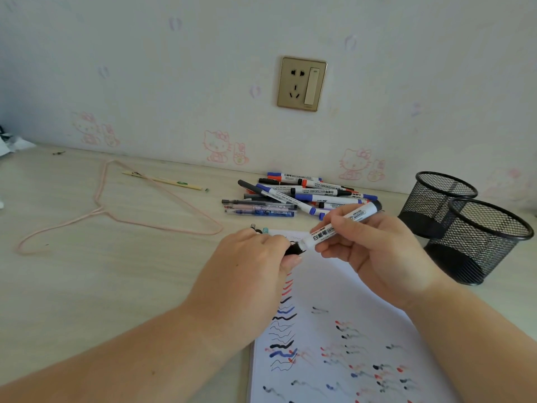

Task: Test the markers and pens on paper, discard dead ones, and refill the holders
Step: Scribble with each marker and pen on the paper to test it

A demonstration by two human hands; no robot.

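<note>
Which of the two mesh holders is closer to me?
The right-hand mesh holder, lower and larger in view, beside the paper. The other holder stands behind it, nearer the wall.

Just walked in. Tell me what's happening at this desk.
A person is testing pens. The right hand grips a white whiteboard marker while the left hand pinches its black cap at the tip, above a white paper sheet covered in squiggles. A pile of markers and pens lies behind; two black mesh holders look empty.
</note>
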